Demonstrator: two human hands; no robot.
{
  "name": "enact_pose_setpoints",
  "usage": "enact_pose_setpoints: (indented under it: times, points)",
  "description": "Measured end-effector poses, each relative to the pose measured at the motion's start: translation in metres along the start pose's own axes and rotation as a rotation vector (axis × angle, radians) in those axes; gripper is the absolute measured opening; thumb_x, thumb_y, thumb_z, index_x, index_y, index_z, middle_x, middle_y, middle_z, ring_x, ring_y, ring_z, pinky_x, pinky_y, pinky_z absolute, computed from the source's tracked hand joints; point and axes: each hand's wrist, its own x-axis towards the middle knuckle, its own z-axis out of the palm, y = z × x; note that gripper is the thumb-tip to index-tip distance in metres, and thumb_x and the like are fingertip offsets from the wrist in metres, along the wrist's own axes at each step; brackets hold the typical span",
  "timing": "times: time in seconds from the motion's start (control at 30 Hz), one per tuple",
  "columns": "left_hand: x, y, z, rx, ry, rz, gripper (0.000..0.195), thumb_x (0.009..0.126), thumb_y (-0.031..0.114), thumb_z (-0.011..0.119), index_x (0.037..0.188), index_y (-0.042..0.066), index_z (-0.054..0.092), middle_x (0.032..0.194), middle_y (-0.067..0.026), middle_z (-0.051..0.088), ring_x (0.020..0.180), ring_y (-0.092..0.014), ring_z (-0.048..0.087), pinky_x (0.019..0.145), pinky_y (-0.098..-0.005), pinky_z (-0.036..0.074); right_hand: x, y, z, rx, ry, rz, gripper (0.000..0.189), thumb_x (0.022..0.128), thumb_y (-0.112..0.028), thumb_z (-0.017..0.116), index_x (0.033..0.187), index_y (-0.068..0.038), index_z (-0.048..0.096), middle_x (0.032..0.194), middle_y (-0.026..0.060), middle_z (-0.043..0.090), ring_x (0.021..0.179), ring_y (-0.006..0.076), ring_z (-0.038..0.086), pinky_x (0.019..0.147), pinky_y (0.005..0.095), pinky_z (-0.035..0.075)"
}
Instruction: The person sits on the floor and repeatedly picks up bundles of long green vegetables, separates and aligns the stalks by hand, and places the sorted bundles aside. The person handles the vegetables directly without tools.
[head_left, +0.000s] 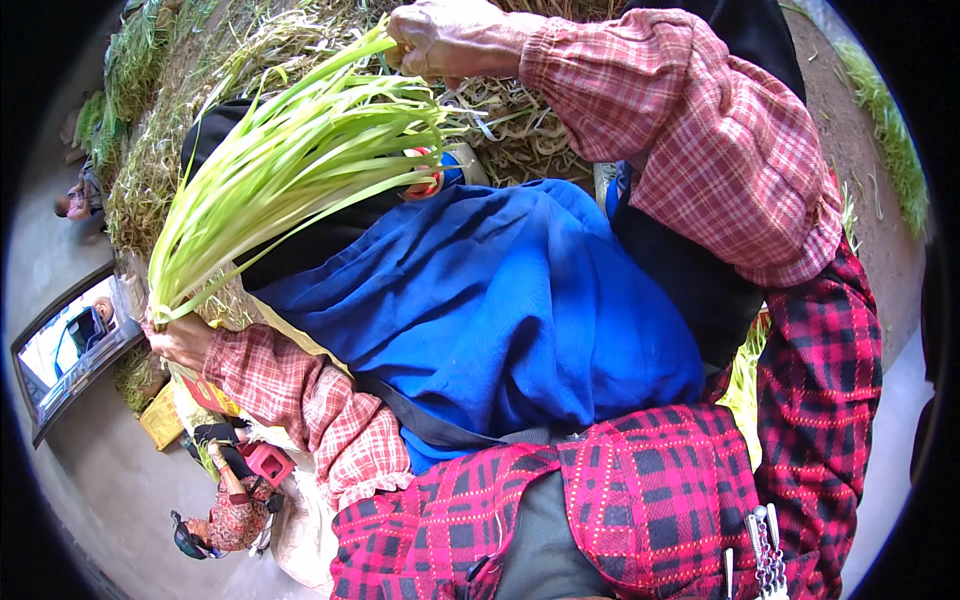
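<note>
A bundle of long, flat, yellow-green leaves (300, 172), perhaps garlic chives, stretches across the upper left of the head view. My left hand (180, 341) grips its gathered pale end. At the top, the fist of my right hand (450, 41) closes around the far ends of a few leaves, while the other tips fan out loose below it. Part of my right fingers is hidden behind the hand. Under the bundle, a blue cloth apron (480, 315) covers my lap.
Dry straw and plant scraps (517, 127) cover the ground by my shoes. Heaps of green stalks (139, 67) lie at the upper left, with more greens (885, 135) along the right. A co-worker (232, 510) sits at the lower left near a red plastic stool (268, 463) and a yellow box (161, 420).
</note>
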Motion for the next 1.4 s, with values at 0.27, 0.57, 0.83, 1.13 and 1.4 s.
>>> enact_pose_setpoints:
  times: [0.27,0.57,0.83,1.13,1.4]
  points:
    - [-0.004,0.031,-0.021,0.04,-0.074,0.014,0.042,0.094,0.032,0.058,0.124,0.004,0.058,0.119,-0.019,0.06,0.11,-0.034,0.058,0.091,-0.038,0.049,0.004,-0.002,0.003,0.027,0.191,-0.102,0.03,0.078,-0.018,0.061,0.107,-0.012,0.066,0.099,0.0175,0.067,0.092,0.0357,0.066,0.08,0.0455,0.053]
    - [-0.007,0.063,-0.04,-0.343,-0.111,-0.196,0.045,0.091,0.039,0.057,0.114,0.0,0.063,0.104,-0.0206,0.068,0.093,-0.03,0.065,0.086,-0.0403,0.049,0.01,0.001,0.028,-0.013,0.393,-0.124,0.032,0.078,-0.02,0.063,0.107,-0.007,0.061,0.103,0.0189,0.062,0.094,0.0368,0.063,0.08,0.0462,0.051]
    - [0.001,0.038,-0.022,-0.65,-0.129,-0.062,0.038,0.093,0.031,0.059,0.105,-0.004,0.061,0.099,-0.0128,0.066,0.09,-0.021,0.06,0.086,-0.0344,0.045,0.021,0.009,0.02,0.104,0.079,-0.12,0.018,0.077,-0.017,0.06,0.09,-0.008,0.069,0.09,0.0198,0.067,0.087,0.0377,0.065,0.075,0.0474,0.051]
    - [0.004,0.025,-0.021,-0.716,-0.182,-0.172,0.039,0.088,0.032,0.065,0.106,-0.003,0.062,0.098,-0.0113,0.066,0.087,-0.02,0.06,0.081,-0.033,0.047,0.012,0.014,0.0,0.064,0.037,-0.298,0.015,0.078,-0.02,0.06,0.083,-0.008,0.069,0.079,0.0177,0.065,0.076,0.0364,0.065,0.067,0.0462,0.051]
    - [0.002,0.032,-0.025,-0.835,-0.217,-0.249,0.037,0.087,0.026,0.065,0.11,-0.003,0.062,0.098,-0.0128,0.067,0.085,-0.021,0.062,0.078,-0.0338,0.049,0.012,0.018,-0.005,0.026,0.003,-0.321,0.014,0.078,-0.02,0.06,0.079,-0.009,0.069,0.072,0.016,0.064,0.07,0.0348,0.064,0.063,0.0451,0.051]
